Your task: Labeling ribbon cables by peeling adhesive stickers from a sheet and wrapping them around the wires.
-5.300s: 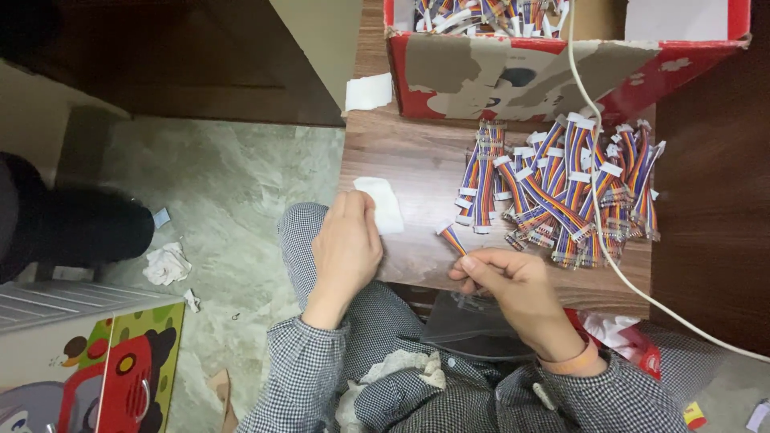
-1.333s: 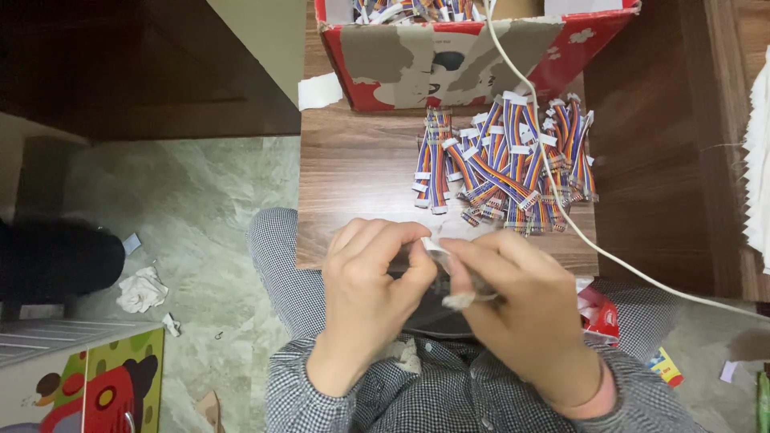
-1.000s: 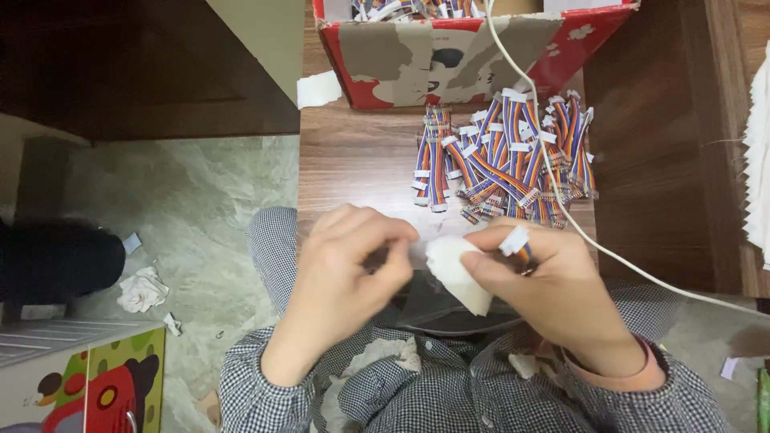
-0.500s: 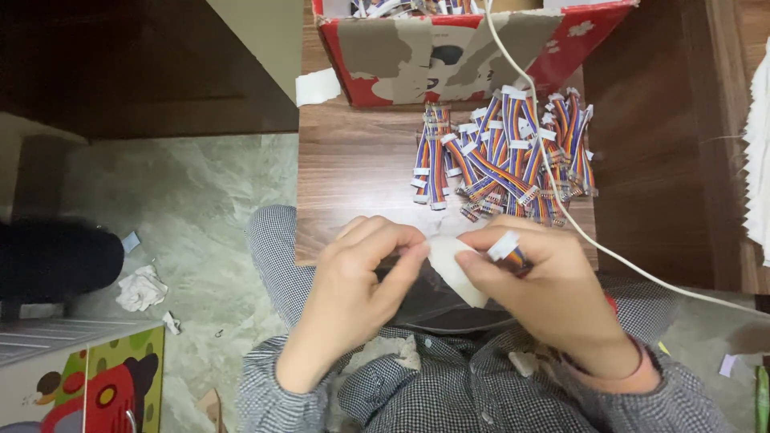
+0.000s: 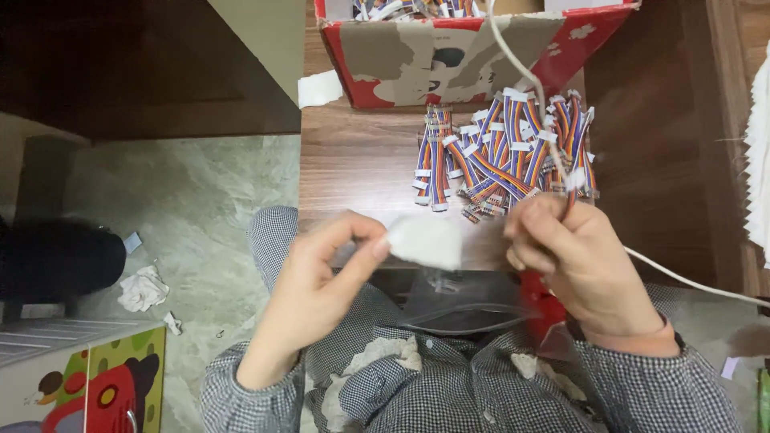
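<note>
My left hand pinches a small white piece of paper between thumb and fingers, just in front of the wooden table's near edge. My right hand is closed around a short rainbow-coloured ribbon cable with a white connector, held at the right side of the pile. A pile of several like cables lies on the table beyond both hands.
A red cardboard box with more cables stands at the table's far edge. A white cord runs across the table to the right. An open dark bag rests on my lap. Crumpled paper lies on the floor at left.
My hands have drawn apart: the left now holds the white paper alone, and the right has moved right toward the pile with a cable in it.
</note>
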